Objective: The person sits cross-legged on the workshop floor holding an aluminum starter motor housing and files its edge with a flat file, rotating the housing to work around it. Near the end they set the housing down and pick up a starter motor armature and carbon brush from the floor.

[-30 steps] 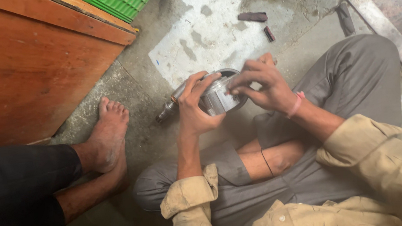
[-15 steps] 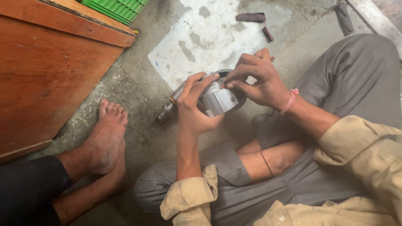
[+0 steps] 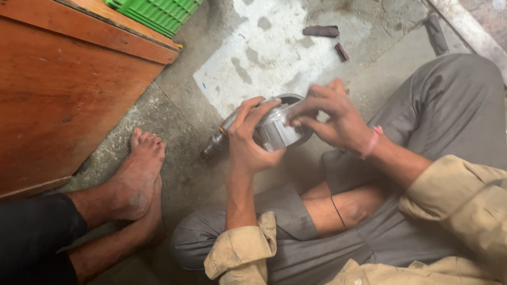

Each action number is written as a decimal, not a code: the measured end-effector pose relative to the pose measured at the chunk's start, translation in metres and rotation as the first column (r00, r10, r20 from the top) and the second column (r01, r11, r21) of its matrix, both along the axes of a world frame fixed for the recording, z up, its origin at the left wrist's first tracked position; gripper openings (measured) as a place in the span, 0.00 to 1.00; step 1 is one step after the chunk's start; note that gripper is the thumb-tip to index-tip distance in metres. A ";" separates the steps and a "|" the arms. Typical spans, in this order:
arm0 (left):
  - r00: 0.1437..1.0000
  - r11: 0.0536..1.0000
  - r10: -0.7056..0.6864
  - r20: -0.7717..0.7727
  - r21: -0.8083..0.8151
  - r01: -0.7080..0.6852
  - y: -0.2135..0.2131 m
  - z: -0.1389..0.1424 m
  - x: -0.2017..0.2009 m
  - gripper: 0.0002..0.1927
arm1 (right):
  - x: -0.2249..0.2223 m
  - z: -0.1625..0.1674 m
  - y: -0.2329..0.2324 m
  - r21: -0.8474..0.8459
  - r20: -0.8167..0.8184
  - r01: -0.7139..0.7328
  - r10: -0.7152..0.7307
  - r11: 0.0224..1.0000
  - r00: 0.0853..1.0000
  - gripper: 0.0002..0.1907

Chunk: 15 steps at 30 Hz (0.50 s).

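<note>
**Both hands grip a round metal part over the concrete floor**

The left hand [image 3: 247, 140] wraps around the near side of a short, shiny metal cylinder [image 3: 277, 131], thumb and fingers curled and pressed against its wall. The right hand [image 3: 332, 119] pinches the part's far rim from the other side, its fingertips [image 3: 293, 120] touching the metal. A pink band sits on the right wrist. The cylinder is open at the top, tilted, and held above the floor [image 3: 315, 6] in front of the person's crossed legs in grey trousers [image 3: 449, 111]. A dark rod-like piece [image 3: 212, 148] sticks out past the left hand; whether it joins the cylinder cannot be told.

Another person's bare foot [image 3: 142, 172] rests on the floor to the left, beside a brown wooden panel [image 3: 38, 95]. A green plastic crate [image 3: 156, 3] lies at the top edge. Two small dark pieces [image 3: 320, 31] lie on a pale patch of the floor, well apart from the hands.
</note>
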<state>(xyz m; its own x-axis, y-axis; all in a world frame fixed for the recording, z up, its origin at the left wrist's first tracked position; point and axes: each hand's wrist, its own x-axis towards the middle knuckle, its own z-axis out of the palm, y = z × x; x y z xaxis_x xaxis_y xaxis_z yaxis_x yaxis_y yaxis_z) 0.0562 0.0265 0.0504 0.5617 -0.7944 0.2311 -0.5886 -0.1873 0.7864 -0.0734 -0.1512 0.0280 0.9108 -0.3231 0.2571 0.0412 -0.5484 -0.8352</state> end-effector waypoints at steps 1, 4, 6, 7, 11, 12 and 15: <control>1.000 1.000 -0.007 0.028 -0.012 0.007 0.000 0.000 0.001 0.36 | -0.002 0.001 0.000 -0.012 0.001 0.001 -0.001 1.000 1.000 0.07; 1.000 1.000 -0.004 0.019 -0.004 0.004 0.000 0.001 0.000 0.37 | 0.000 0.000 0.000 -0.047 0.014 0.014 -0.014 0.999 1.000 0.07; 1.000 1.000 -0.002 -0.013 0.014 0.002 0.000 0.000 -0.001 0.37 | 0.004 -0.002 0.000 -0.086 0.064 0.050 -0.044 0.995 0.997 0.07; 1.000 1.000 0.008 -0.026 0.023 -0.008 0.000 0.000 -0.002 0.37 | 0.006 -0.003 -0.001 -0.069 0.038 0.041 -0.038 0.997 0.999 0.06; 1.000 1.000 -0.013 0.028 -0.020 0.014 -0.001 0.000 0.000 0.36 | -0.002 0.000 -0.005 -0.010 -0.021 -0.062 0.062 0.998 0.998 0.06; 1.000 1.000 -0.008 0.010 -0.014 0.008 -0.001 -0.001 0.000 0.36 | -0.005 0.000 -0.007 0.011 -0.036 -0.104 0.104 0.995 0.994 0.06; 1.000 1.000 0.012 -0.029 -0.008 -0.012 0.000 -0.001 0.000 0.35 | -0.010 0.003 -0.008 -0.070 -0.001 -0.135 0.135 0.988 0.991 0.06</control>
<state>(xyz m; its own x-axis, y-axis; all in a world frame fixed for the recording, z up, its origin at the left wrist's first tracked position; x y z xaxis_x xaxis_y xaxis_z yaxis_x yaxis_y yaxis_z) 0.0559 0.0265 0.0496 0.5777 -0.7857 0.2212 -0.5632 -0.1875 0.8048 -0.0838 -0.1588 0.0312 0.9438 -0.1786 0.2781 0.1215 -0.5949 -0.7945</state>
